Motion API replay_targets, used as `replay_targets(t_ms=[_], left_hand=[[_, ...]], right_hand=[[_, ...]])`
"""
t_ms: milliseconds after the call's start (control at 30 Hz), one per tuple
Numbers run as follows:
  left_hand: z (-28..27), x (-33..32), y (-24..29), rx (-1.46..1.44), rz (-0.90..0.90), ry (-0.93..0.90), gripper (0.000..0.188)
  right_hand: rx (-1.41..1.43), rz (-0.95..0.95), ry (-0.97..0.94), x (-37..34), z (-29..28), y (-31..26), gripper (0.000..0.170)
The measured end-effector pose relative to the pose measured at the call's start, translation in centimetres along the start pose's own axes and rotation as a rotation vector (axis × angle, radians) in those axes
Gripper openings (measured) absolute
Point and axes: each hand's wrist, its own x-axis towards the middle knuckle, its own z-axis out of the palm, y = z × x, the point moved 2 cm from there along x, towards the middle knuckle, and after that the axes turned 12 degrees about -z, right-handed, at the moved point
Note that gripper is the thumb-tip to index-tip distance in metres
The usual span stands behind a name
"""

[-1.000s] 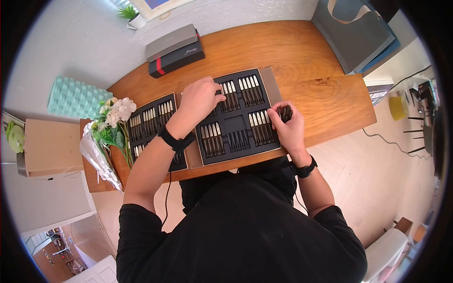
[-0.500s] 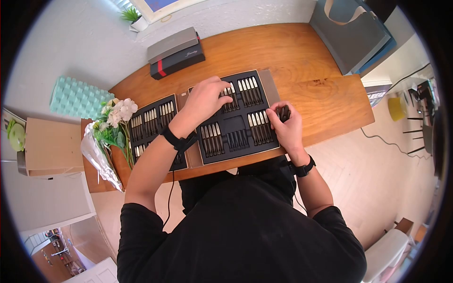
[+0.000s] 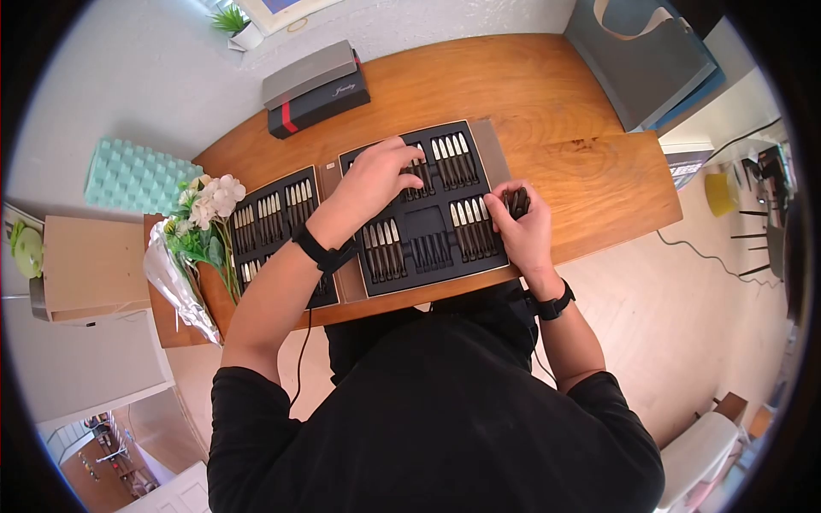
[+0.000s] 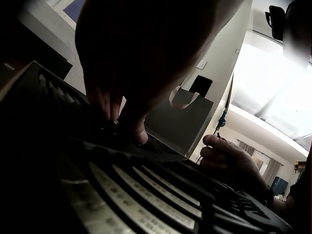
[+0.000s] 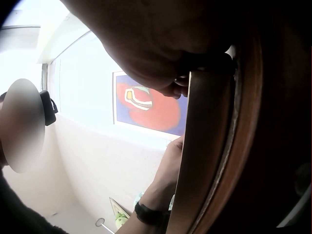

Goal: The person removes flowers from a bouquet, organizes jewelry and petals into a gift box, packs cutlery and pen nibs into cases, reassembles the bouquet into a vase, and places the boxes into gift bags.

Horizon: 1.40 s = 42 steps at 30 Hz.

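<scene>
A flat black tray [image 3: 428,280] lies on the table, holding groups of slim dark sticks with whitish pointed tips. My left hand [image 3: 376,175] reaches over its upper part, with bent fingers and thumb down at the upper-middle sticks [image 3: 414,184]. In the left wrist view those fingertips [image 4: 140,137] are in shadow, and I cannot tell whether they pinch a stick. Beside the tray's right edge, my right hand [image 3: 526,231] grips several dark sticks [image 3: 516,203]. Its thumb lies close to the lower-right group [image 3: 473,231]. One lower slot has a bare floor [image 3: 425,225].
A second tray of sticks [image 3: 271,218] stands left, partly behind my left forearm. Wrapped white flowers [image 3: 214,201] lie beside it. A black box with a red ribbon [image 3: 321,103] is at the back. A grey paper bag [image 3: 641,73] stands at the table's back right.
My left hand has shifted slightly right over the upper-middle sticks, its thumb and forefinger now further apart. My right hand keeps its grip on the bundle beside the tray.
</scene>
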Motion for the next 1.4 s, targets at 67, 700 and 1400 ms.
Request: replay_targets(t_ms=[67,700,1400], left_hand=[[0.1,0.1,-0.1,0.058,0.086,0.04,0.041],[-1.1,2.0,0.5,0.126,-0.032,-0.116,0.041],[-0.7,3.1,0.1,-0.037,-0.157,-0.142,0.029]], right_hand=[[0.0,-0.01,-0.008,0.0,0.1,0.0,0.012],[-0.009,-0.006,-0.001,0.0,0.0,0.0,0.011],[-0.006,-0.016,-0.005,0.1,0.1,0.3,0.012]])
